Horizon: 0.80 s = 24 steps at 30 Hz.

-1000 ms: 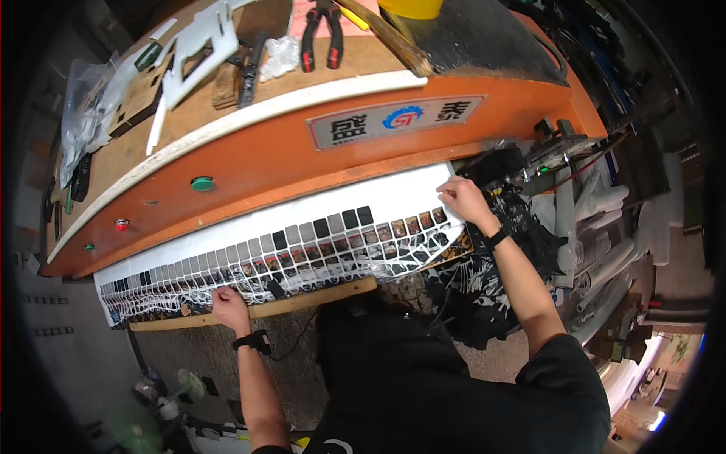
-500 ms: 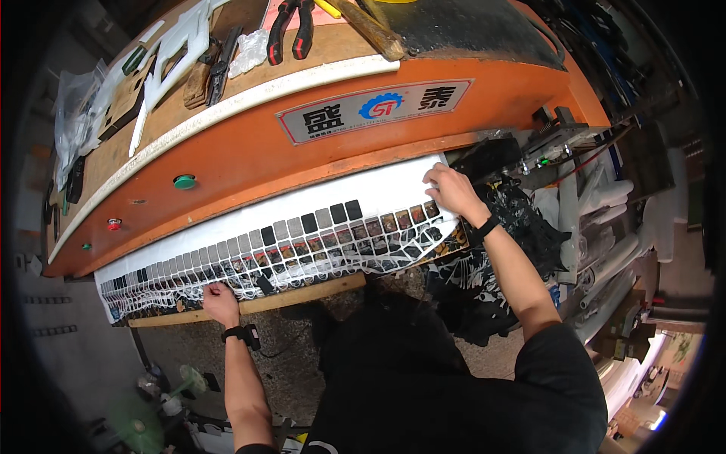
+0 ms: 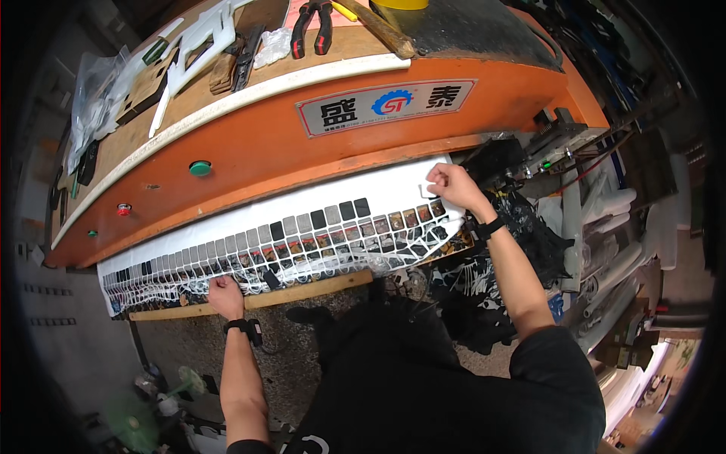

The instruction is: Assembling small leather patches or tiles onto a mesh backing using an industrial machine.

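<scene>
A long white sheet (image 3: 302,197) lies along the front of an orange machine. Its near half is cut into a lattice (image 3: 333,255) of rounded rectangular openings. Grey and black rectangular pads (image 3: 318,219) sit in a row along the sheet, and dark bits show through the openings. My left hand (image 3: 226,298) is closed at the lattice's near edge, fingertips pinching its white strips. Over the sheet's right end, my right hand (image 3: 456,188) is bent with thumb and fingers together. A thin pale edge shows beside its fingertips; what they hold is unclear. One loose black pad (image 3: 271,279) hangs near the lattice's front.
The orange machine (image 3: 257,163) carries a green button (image 3: 200,168) and a red button (image 3: 124,209). On its top lie pliers (image 3: 312,30), a wooden handle (image 3: 387,30) and white cut pieces (image 3: 200,45). A wooden strip (image 3: 310,293) edges the front. Black scrap (image 3: 522,250) heaps at right.
The view has shifted slightly, moving the machine rightward in it. My right fingers have drawn closer together over the sheet's right end. The left hand remains at the lattice's edge.
</scene>
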Tool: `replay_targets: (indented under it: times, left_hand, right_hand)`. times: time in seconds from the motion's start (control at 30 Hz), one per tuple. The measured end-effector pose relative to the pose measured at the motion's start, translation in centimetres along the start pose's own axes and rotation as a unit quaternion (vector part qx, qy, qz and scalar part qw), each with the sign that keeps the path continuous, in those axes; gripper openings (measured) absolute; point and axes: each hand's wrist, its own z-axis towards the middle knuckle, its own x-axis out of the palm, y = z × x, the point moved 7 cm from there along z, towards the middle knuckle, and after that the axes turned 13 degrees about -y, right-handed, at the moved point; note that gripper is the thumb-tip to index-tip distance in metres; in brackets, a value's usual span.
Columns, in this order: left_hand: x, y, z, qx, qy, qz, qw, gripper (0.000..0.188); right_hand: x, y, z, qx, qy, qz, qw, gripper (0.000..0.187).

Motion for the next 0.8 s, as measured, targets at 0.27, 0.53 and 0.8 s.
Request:
replay_targets:
  times: [0.27,0.53,0.8]
  left_hand:
    - [-0.4,-0.6,-0.3,-0.004,0.011,0.003,1.000,0.024]
    - [-0.9,-1.3,-0.2,-0.006,0.005,0.000,1.000,0.026]
    - [-0.7,-0.4,-0.5,-0.011,-0.006,-0.004,1.000,0.026]
  right_hand:
    - [3.2,2.4,-1.3,-0.082,0.029,-0.216,0.973,0.025]
    - [3.0,1.4,-0.8,-0.080,0.025,-0.187,0.979,0.023]
    - [3.1,2.8,-1.2,-0.059,0.038,-0.114,0.991,0.020]
